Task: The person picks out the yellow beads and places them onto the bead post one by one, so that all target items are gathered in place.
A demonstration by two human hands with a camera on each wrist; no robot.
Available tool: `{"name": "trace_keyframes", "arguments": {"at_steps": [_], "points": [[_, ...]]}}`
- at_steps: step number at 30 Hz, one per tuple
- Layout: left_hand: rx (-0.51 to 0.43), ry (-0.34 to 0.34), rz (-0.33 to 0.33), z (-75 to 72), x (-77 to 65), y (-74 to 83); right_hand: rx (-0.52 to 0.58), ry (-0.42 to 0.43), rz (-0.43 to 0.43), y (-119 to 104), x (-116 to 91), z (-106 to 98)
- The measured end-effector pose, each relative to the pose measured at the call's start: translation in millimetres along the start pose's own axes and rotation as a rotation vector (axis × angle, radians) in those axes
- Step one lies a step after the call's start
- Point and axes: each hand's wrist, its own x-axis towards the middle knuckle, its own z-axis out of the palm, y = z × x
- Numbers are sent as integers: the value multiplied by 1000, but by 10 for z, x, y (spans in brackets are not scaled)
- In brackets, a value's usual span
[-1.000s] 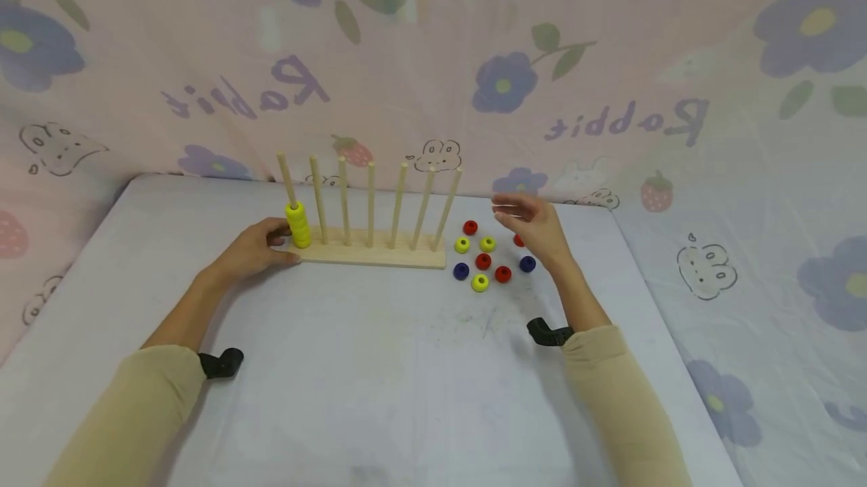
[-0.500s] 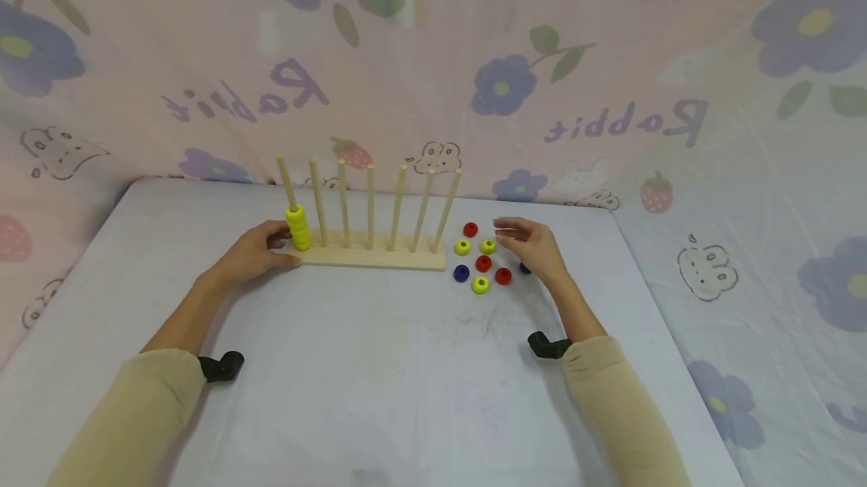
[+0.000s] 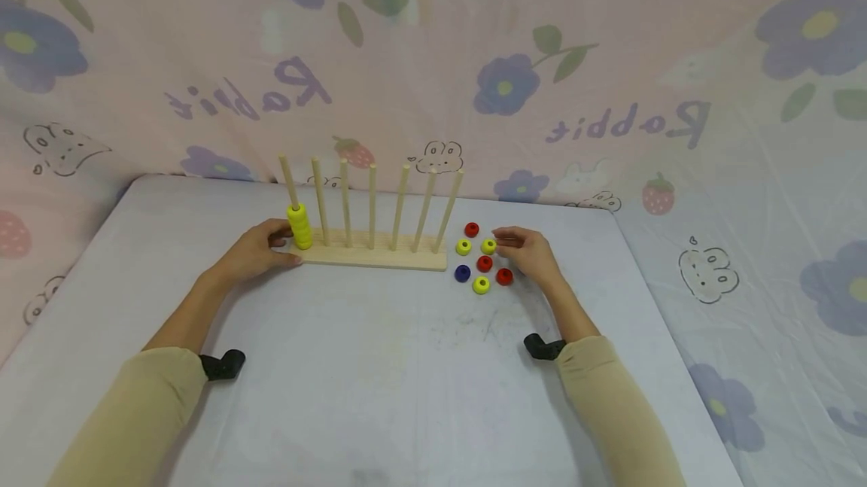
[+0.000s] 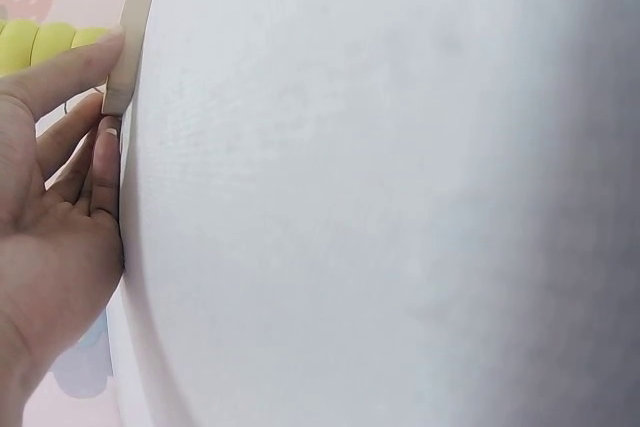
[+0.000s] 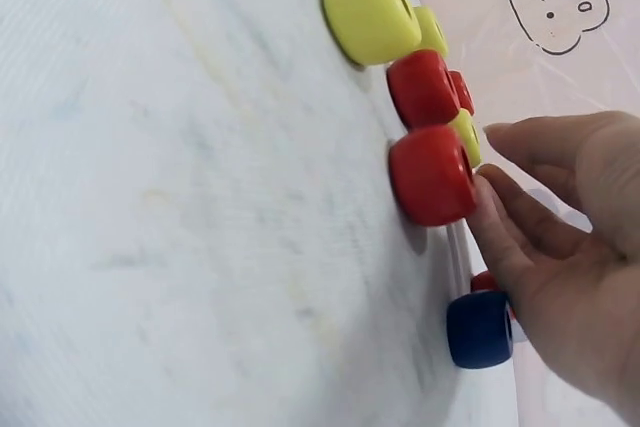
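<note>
A wooden peg rack (image 3: 379, 257) with several upright pegs stands on the table. Yellow beads (image 3: 299, 228) are stacked on its leftmost peg. My left hand (image 3: 254, 252) grips the left end of the base; in the left wrist view the thumb (image 4: 75, 75) presses its edge and the other fingers lie at its end. To the right of the rack, my right hand (image 3: 533, 254) reaches low over loose beads. Its fingertips are at a yellow bead (image 3: 488, 246), with thumb and fingers apart; contact is unclear. A red bead (image 5: 432, 175) sits in front of them in the right wrist view.
Around the right hand lie more loose beads: red (image 3: 471, 229), yellow (image 3: 481, 285) and blue (image 3: 463, 273). Another blue bead (image 5: 480, 329) sits beneath the right hand, hidden in the head view. A patterned cloth (image 3: 433, 80) hangs behind the table.
My right hand has come down and nearer to the yellow bead, covering the rightmost red and blue beads in the head view. The left hand and the rack have stayed put.
</note>
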Motion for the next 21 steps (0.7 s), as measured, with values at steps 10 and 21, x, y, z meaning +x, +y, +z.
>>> {"name": "trace_keyframes", "arguments": {"at_steps": [10, 21], "points": [[9, 7, 4, 14, -7, 31, -90, -31, 36, -49, 74, 96], [7, 11, 3, 11, -6, 35, -156, 1, 50, -63, 109, 172]]}}
